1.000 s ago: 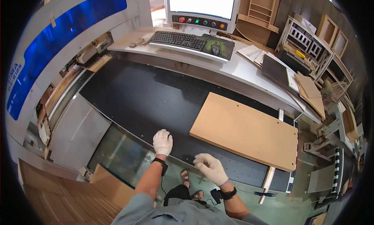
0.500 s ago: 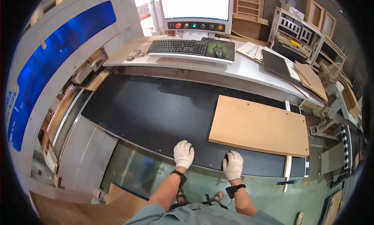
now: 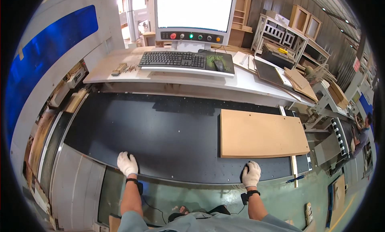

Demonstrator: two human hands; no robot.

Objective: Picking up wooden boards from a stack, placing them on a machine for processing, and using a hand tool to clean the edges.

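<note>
My left hand (image 3: 127,164), in a white glove, rests flat on the near edge of the black machine bed (image 3: 160,131), fingers spread, holding nothing. My right hand (image 3: 251,174), also gloved, presses on the same near edge, just below the front left corner of a rectangular brown board (image 3: 260,133) that lies flat on the bed's right side. Neither hand touches the board. A black band sits on each wrist.
Behind the bed a white desk (image 3: 240,81) carries a keyboard (image 3: 172,59), a mouse (image 3: 217,64) and a lit monitor (image 3: 194,11). A thin wood strip (image 3: 294,167) lies at the board's right. Wooden frames and shelves (image 3: 280,31) stand far right. Another person (image 3: 363,131) is at the right rim.
My hands have spread apart along the bed's near edge: left hand further left, right hand further right below the board. My view has shifted closer toward the desk.
</note>
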